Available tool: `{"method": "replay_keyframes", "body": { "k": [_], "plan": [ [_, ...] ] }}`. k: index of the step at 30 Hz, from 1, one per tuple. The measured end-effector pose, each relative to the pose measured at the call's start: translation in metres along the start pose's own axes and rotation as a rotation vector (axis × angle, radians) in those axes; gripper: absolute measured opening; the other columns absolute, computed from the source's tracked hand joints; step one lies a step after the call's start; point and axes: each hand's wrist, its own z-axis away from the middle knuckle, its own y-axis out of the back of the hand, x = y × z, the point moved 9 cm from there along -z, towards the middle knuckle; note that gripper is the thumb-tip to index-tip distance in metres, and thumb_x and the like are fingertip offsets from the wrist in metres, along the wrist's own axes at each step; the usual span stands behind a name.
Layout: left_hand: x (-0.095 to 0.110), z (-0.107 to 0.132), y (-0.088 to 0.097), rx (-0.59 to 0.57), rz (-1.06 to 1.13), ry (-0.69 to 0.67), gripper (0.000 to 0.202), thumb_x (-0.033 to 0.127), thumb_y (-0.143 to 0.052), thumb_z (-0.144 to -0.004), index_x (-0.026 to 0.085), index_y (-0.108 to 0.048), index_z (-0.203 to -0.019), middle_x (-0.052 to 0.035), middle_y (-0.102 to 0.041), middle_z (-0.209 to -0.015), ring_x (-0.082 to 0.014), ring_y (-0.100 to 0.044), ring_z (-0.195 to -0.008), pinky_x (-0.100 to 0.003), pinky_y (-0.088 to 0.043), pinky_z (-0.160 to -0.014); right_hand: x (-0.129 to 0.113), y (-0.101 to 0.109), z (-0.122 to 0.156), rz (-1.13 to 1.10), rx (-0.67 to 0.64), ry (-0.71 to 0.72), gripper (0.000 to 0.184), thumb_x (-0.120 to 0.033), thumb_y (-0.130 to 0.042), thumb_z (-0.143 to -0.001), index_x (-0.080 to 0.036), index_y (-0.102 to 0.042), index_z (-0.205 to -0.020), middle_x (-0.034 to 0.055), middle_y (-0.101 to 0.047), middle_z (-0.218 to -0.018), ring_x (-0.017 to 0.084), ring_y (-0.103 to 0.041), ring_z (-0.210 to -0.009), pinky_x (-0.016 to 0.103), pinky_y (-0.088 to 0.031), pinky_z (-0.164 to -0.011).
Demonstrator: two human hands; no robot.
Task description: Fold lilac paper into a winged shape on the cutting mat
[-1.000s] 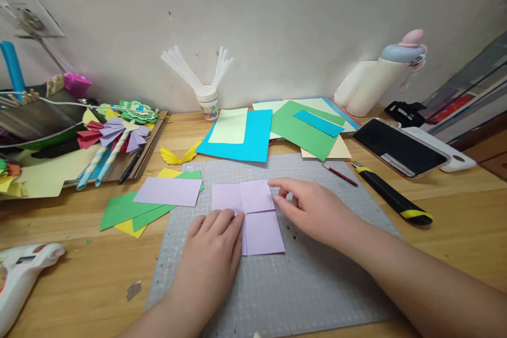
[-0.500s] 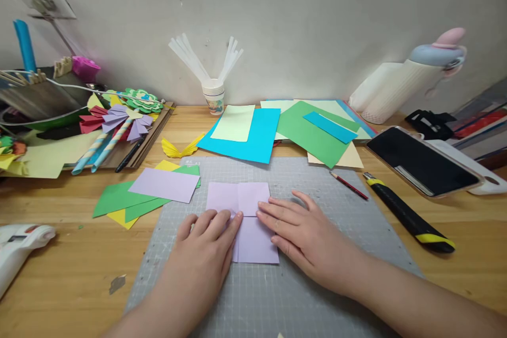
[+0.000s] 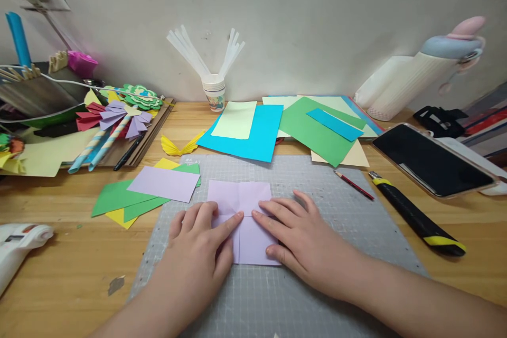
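Toward the far edge of the cutting mat (image 3: 245, 301): creased lavender sheet (image 3: 250, 235). On it, left hand (image 3: 200, 245), index extended, others bent; right hand (image 3: 303, 240), fingers spread. I'd press evenly along creases.

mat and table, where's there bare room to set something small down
The mat is bare between the right hand and knife, below the pencil, and between the forearms, just below the creased purple sheet. The table shows bare wood between glue gun and mat, around the grey scrap. Crowded: behind the mat, with coloured papers, and back left, with paper flowers.
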Motion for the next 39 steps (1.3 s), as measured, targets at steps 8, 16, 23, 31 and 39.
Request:
{"method": "replay_keyframes", "body": {
  "k": [8, 16, 23, 31, 39],
  "plan": [
    [0.009, 0.003, 0.004, 0.083, -0.093, -0.046, 0.045, 0.018, -0.047, -0.089, 0.036, -0.059, -0.129, -0.0095, -0.060, -0.114, -0.0293, -0.051, -0.111, -0.052, -0.038, -0.095, -0.019, 0.008, -0.014, 0.106, 0.134, -0.038, 0.041, -0.042, -0.043, -0.099, -0.025, -0.056, -0.134, 0.0102, -0.061, -0.126, 0.031, -0.050, -0.117, 0.064, -0.023, -0.106],
    [0.008, 0.005, 0.002, 0.060, -0.075, -0.034, 0.043, 0.020, -0.047, -0.090, 0.037, -0.060, -0.127, -0.0087, -0.060, -0.114, -0.0289, -0.052, -0.112, -0.051, -0.037, -0.096, -0.018, 0.016, -0.005, 0.171, 0.215, -0.110, 0.030, -0.028, -0.048, -0.095, -0.023, -0.068, -0.116, 0.0080, -0.068, -0.104, 0.029, -0.056, -0.104, 0.063, -0.023, -0.103],
    [0.007, 0.003, 0.002, 0.026, -0.021, -0.024, 0.044, 0.020, -0.047, -0.089, 0.035, -0.059, -0.128, -0.0080, -0.060, -0.111, -0.0291, -0.051, -0.111, -0.052, -0.037, -0.095, -0.002, 0.028, 0.011, 0.214, 0.182, -0.161, 0.034, -0.023, -0.040, -0.094, -0.019, -0.072, -0.105, 0.0092, -0.067, -0.092, 0.029, -0.058, -0.092, 0.067, -0.025, -0.097],
    [0.008, 0.004, -0.002, 0.009, -0.022, -0.039, 0.045, 0.018, -0.047, -0.089, 0.034, -0.057, -0.130, -0.0072, -0.059, -0.108, -0.0283, -0.052, -0.108, -0.051, -0.039, -0.094, -0.008, 0.038, -0.012, -0.154, 0.087, 0.046, 0.039, -0.030, -0.036, -0.101, -0.028, -0.051, -0.136, 0.0057, -0.061, -0.134, 0.026, -0.048, -0.130, 0.062, -0.011, -0.112],
    [0.007, 0.003, -0.002, 0.013, -0.010, -0.023, 0.044, 0.019, -0.047, -0.089, 0.035, -0.056, -0.129, -0.0063, -0.059, -0.106, -0.0271, -0.053, -0.104, -0.050, -0.039, -0.092, 0.005, 0.012, -0.034, -0.372, -0.097, 0.092, 0.045, -0.029, -0.029, -0.103, -0.021, -0.035, -0.147, 0.0088, -0.049, -0.147, 0.021, -0.030, -0.144, 0.060, 0.008, -0.115]
  ]
}}
